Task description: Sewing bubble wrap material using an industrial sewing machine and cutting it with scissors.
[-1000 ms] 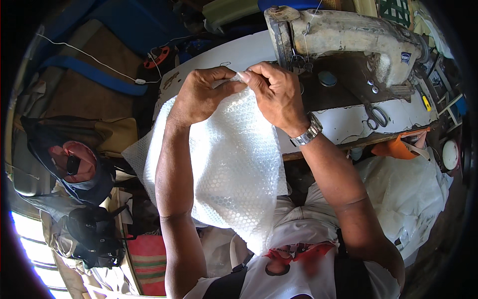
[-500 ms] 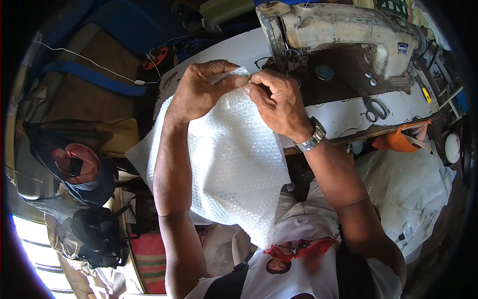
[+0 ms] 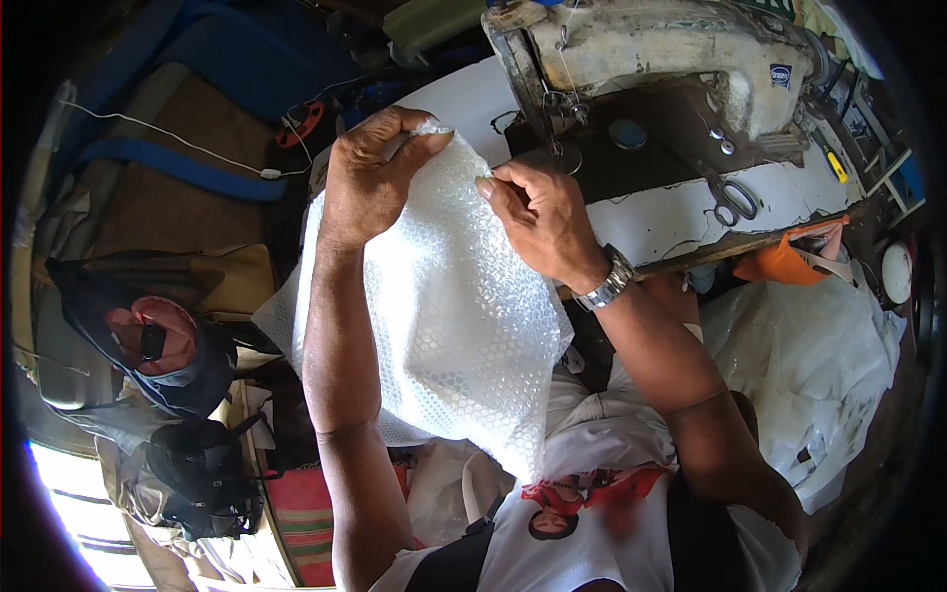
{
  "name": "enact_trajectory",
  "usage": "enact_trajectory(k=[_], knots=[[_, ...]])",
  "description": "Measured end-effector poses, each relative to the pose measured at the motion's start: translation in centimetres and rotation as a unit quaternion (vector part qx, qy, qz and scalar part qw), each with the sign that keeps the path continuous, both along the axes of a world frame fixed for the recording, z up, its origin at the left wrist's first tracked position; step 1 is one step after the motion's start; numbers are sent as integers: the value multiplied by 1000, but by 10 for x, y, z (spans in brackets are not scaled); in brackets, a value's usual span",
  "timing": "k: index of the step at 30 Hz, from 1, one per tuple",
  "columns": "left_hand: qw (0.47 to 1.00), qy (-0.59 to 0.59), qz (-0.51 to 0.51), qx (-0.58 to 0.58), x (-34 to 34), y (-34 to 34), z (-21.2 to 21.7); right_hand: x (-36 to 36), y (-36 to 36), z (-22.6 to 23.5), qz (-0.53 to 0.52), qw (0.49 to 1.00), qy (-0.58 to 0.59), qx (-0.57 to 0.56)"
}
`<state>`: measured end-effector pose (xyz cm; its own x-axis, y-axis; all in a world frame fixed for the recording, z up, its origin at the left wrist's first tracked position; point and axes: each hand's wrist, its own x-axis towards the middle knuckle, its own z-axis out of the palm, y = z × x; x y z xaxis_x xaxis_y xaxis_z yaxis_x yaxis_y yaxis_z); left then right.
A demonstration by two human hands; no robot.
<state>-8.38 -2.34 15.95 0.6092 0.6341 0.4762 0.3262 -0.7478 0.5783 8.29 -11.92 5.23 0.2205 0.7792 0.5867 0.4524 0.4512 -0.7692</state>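
Because the left hand (image 3: pixel 373 173) and right hand (image 3: pixel 543 212) each pinch its top edge between thumb and finger, the bubble wrap (image 3: pixel 454 296) hangs toward the lap, the edge probably drawn taut by the paired grips. Beyond, a worn sewing machine (image 3: pixel 651 59) stands on the white worktop (image 3: pixel 651 222), scissors (image 3: pixel 732 200) just in front. Around it, the cluttered room holds a black bag (image 3: pixel 202 474) at left and crumpled plastic (image 3: pixel 799 365) at right.

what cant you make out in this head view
Head view:
Tabletop: part of its near edge, hidden behind the bubble wrap.
Sewing machine: its top, cut off by the upper edge.
Red shirt print: partly lost in a blurred patch.
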Motion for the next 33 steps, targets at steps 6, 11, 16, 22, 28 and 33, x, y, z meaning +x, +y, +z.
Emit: enact_trajectory(k=[6, 11, 16, 22, 28, 33], knots=[[1000, -8, -26, -4, -5, -5, -1, -1, 8, 18, 17, 996, 31, 79], [999, -3, 35, 1, 1, -6, 0, -2, 24, 11, -25, 997, -10, 73], [998, -6, 55, 33, -1, 2, -2, -15, -3, -8, -18, 999, 6, 47], [998, -26, 43, 43, -3, -1, -1, -23, -12, -23, -6, 998, 54, 45], [997, -39, 69, 24, -4, -6, -1, -15, 1, -7, -31, 999, 25, 21], [995, -41, 73, 50, -5, -3, -15, -18, 2, -22, -49, 997, 30, 56]])
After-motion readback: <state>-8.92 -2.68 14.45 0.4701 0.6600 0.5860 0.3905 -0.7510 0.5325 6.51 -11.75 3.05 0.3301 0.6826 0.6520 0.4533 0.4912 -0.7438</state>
